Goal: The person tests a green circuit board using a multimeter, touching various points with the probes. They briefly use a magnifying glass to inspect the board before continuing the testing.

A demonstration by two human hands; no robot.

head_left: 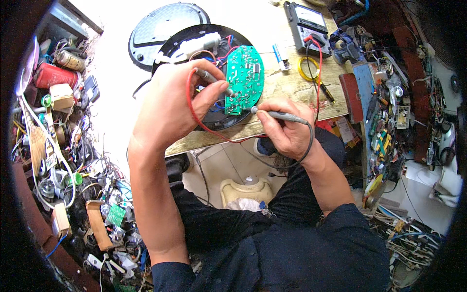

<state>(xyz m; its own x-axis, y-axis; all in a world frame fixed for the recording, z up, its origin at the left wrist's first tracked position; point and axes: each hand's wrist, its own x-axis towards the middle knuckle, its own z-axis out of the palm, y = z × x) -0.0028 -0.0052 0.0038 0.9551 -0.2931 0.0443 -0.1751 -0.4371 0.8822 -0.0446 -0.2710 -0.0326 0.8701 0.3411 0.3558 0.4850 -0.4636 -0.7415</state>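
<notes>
Pinched in my left hand [165, 104] is a grey test probe [206, 75] with a red lead; its tip is at the left edge of a green circuit board [242, 73]. My right hand [288, 134] grips a second grey test probe [287, 116] with a dark lead, pointed at the board's lower right corner. The board rests tilted, solder side up, on an open round black housing [232, 33] with coloured wires and a white part [199, 45] inside. Both leads appear to run toward an analog multimeter [309, 22] at the far right of the table.
A round dark cover [168, 24] lies behind the housing. Right of the board are a small blue-and-white tube [280, 56], a yellow ring-shaped roll [308, 68] and a black pen-like tool [327, 91]. Cluttered parts [112, 214] crowd the left; tools [382, 117] crowd the right.
</notes>
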